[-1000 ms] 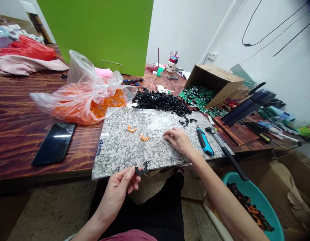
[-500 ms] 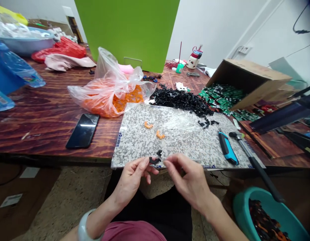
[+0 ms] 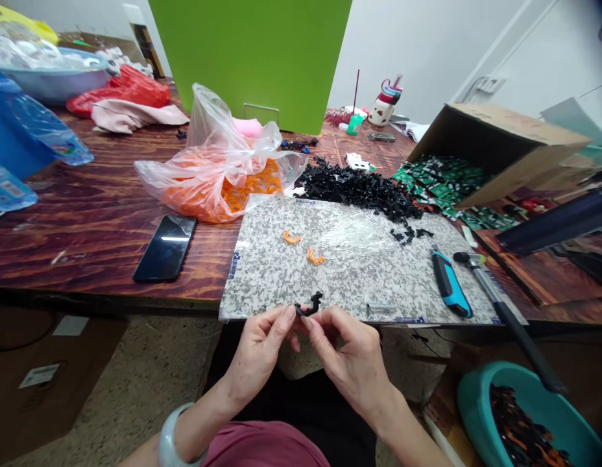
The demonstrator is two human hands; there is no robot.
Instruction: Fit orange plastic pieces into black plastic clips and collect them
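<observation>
My left hand pinches a curved black plastic piece between thumb and forefinger, just over the front edge of the speckled board. Thumb and forefinger of my right hand are closed against the lower side of that piece; whatever they grip is too small or hidden to make out. Two orange plastic pieces, a nearer one and a farther one, lie on the board beyond my hands. To their right spreads a heap of thin, shiny wire-like pins. A small metal rod or tube rests near the front edge.
Black pieces are heaped behind the board, beside a clear bag of orange pieces. A utility knife and a hammer lie at right. A phone lies at left. Below right stands a teal tub of black and orange parts.
My right hand has moved left, and its fingertips now meet the black piece in my left hand. The metal rod on the board has come into fuller view.
</observation>
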